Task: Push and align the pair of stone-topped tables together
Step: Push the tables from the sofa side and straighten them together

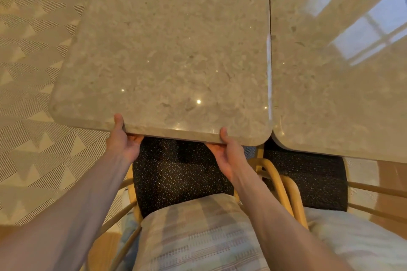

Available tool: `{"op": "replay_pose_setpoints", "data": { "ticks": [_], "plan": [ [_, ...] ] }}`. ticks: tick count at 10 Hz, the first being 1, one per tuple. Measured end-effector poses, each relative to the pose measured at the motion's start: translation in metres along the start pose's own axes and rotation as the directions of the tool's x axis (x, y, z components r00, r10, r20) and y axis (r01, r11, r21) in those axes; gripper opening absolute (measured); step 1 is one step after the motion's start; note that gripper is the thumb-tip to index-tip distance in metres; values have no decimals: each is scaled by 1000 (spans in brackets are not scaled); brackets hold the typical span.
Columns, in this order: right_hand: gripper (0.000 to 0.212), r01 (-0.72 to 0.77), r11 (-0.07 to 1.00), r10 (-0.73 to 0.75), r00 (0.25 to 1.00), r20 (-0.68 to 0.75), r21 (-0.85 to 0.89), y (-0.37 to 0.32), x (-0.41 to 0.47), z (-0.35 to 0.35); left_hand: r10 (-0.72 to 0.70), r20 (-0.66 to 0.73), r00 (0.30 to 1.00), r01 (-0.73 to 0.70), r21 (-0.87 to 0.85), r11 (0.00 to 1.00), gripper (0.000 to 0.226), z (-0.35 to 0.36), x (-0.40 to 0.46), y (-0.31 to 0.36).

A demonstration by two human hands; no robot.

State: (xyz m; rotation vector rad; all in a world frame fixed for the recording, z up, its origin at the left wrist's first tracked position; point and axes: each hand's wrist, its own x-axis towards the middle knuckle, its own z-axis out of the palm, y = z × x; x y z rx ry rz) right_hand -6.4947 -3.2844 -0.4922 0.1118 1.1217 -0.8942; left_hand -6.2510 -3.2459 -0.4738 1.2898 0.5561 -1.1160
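Two beige stone-topped tables stand side by side. The left table (167, 50) fills the middle of the view; the right table (334, 86) lies to its right. Only a thin dark seam (270, 28) separates their tops, and the near rounded corners meet at the front. The right table's near edge sits a little closer to me than the left one's. My left hand (122, 141) grips the left table's near edge, thumb on top, fingers underneath. My right hand (226, 152) holds the same edge further right in the same way.
Two chairs with black speckled seats (176, 171) and light wooden frames (279, 180) are tucked under the near edges. Pale checked cushions (198, 237) lie on their backs. A patterned beige rug (28, 94) covers the floor at left.
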Motion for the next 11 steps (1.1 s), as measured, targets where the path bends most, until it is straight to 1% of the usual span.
{"op": "replay_pose_setpoints", "data": {
  "ticks": [2,3,4,5,6,7,8,9,10,11],
  "plan": [
    [41,19,999,-18,999,30,-29,1,2,-4,37,-70,997,-38,-8,999,44,3,4,-5],
    [36,3,999,-2,1000,25,-39,-1,3,-5,48,-98,994,-48,1,999,42,6,3,-5],
    [27,-11,1000,11,1000,19,-28,0,3,-5,54,-106,993,-53,16,998,40,5,4,-7],
    [43,13,1000,-13,1000,7,13,1,4,-4,79,-109,991,-73,54,996,41,6,3,-8],
    [40,47,999,-47,999,-11,-1,6,0,-1,92,-108,990,-85,65,994,42,7,-2,-6],
    [38,84,981,-95,994,-55,-177,8,-6,0,73,-95,993,-67,69,995,42,14,-12,-2],
    [35,52,898,-84,995,-55,-436,-2,-18,-5,-6,9,1000,4,248,969,43,17,-34,-16],
    [28,-19,761,-46,995,-83,-649,-24,-44,-9,-52,139,989,-1,356,934,37,13,-90,-42],
    [22,36,706,-81,996,-29,-707,-42,-74,-10,-11,289,957,-113,410,905,23,6,-145,-47],
    [23,75,700,-110,994,-4,-710,-48,-94,-9,57,389,919,-231,416,880,29,0,-184,-33]
  ]
}}
